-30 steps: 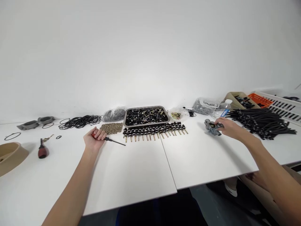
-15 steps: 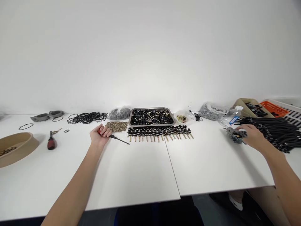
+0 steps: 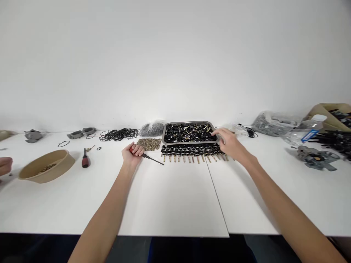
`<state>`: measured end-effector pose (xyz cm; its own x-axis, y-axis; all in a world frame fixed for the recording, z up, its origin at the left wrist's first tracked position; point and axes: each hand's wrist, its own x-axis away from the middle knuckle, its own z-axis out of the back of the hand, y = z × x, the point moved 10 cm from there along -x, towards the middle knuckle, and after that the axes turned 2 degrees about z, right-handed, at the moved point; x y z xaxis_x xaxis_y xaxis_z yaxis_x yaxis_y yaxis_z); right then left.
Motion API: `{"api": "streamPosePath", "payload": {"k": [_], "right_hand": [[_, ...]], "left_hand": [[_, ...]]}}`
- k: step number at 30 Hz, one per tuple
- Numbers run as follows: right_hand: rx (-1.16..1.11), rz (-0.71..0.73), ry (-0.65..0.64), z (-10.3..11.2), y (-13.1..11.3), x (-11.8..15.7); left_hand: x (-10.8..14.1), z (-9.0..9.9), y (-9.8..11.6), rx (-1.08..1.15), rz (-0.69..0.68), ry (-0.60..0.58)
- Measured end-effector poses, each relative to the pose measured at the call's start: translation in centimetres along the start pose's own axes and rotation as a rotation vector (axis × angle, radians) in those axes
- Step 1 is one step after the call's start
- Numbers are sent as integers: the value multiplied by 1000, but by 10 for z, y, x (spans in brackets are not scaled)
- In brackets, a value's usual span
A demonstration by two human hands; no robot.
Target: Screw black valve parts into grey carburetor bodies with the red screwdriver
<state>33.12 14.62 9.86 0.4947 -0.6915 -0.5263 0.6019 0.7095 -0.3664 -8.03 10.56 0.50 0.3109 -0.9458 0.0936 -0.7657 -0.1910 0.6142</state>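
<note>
My left hand (image 3: 132,154) is closed around the red handle of a screwdriver (image 3: 153,159), whose dark shaft points right above the table. My right hand (image 3: 229,143) hovers at the right end of a metal tray (image 3: 163,138) heaped with small black and brass-coloured parts. Its fingers are apart and slightly bent, with nothing visible in them. Below the tray lies a row of black fittings with brass-coloured stems (image 3: 189,153); my right hand covers its right end. A pile of small brass pieces (image 3: 148,144) is near my left hand. A grey moulded part (image 3: 318,157) rests at the right.
Left stand a beige bowl (image 3: 61,166), a second screwdriver (image 3: 85,159) and black rings (image 3: 117,134). Bags of small parts (image 3: 152,128) line the wall. A plastic bottle (image 3: 309,129) and black tubes (image 3: 333,140) are right. Another person's hand (image 3: 4,166) shows at far left.
My right hand has let go of the grey moulded part at the right and moved left to the tray. My left hand still grips the screwdriver. The view has turned left.
</note>
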Motion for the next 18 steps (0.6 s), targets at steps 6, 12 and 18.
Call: {"api": "streamPosePath", "payload": {"k": [6,12,18], "right_hand": [[-33,138,65,-39,-28,21],[-84,-3,123,-31,-19,25],[-162,-46,33,-51,-20,29]], "left_hand": [[-2,6,-4,-6,5,35],[-3,11,-3,-20,-3,71],[-4,26,25,-16,-136,151]]}}
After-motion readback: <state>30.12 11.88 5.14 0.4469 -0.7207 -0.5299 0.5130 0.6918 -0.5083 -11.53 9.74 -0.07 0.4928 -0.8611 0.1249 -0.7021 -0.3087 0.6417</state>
